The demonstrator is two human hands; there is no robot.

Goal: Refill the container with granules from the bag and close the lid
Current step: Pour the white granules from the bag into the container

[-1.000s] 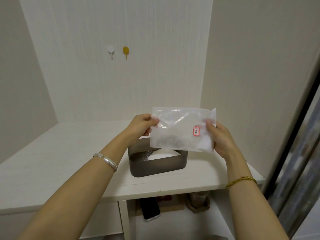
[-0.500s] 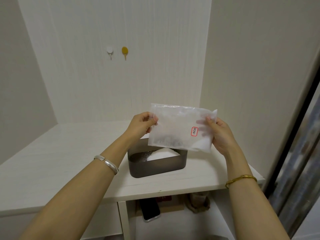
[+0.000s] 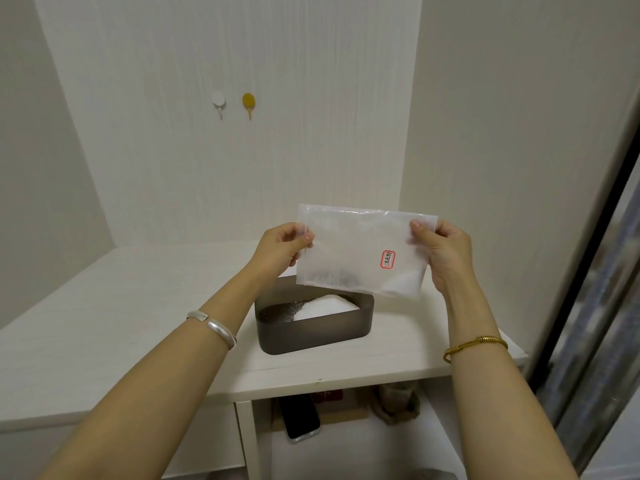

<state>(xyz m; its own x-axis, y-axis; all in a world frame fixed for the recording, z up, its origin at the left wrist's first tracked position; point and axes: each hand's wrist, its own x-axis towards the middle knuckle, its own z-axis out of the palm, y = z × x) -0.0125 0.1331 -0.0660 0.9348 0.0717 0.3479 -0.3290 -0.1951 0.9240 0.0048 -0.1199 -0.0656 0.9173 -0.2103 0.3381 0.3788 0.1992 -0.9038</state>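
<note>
While the pale wood-grain counter (image 3: 104,323) carries everything at its right end, the dark translucent container (image 3: 313,329) sits there with rounded corners, no lid on it, and a white heap of granules (image 3: 327,304) against its right side. No lid shows anywhere in view. Directly above and slightly behind the container hangs the bag (image 3: 363,251), a frosted, flat plastic pouch with a small red-bordered label; its long axis runs left to right, roughly parallel to the container's long side, and its lower edge dips lowest at the right. Granules gather along that lower edge, more toward the right corner. Each grip pinches an upper corner: the left hand (image 3: 282,245) closed thumb-over-fingers on the left corner, the right hand (image 3: 446,251) closed likewise on the right corner. Both hands stand about equally near the container, which lies below and between them. Whether the bag's top edge is open cannot be told. To pour, that edge would probably have to be turned down over the container.
</note>
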